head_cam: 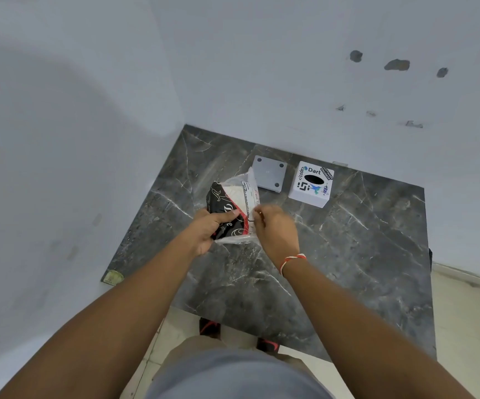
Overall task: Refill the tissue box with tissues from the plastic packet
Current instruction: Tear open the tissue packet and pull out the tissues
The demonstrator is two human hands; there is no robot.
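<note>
A plastic packet (227, 207), black and red with a clear part showing white tissues, is held above the dark marble table (348, 254). My left hand (208, 231) grips its lower black end. My right hand (273, 226) pinches the packet's clear right edge. The white cube tissue box (310, 194), covered in stickers with a dark oval slot on top, stands at the back of the table, to the right of the packet. Its grey base panel (270, 174) lies flat beside it with round feet facing up.
The table sits in a corner between two pale walls (75, 139). A small sticker (113, 276) marks the table's front left corner. Light floor tiles (469, 326) lie to the right, and my feet in dark sandals (210, 326) show under the front edge.
</note>
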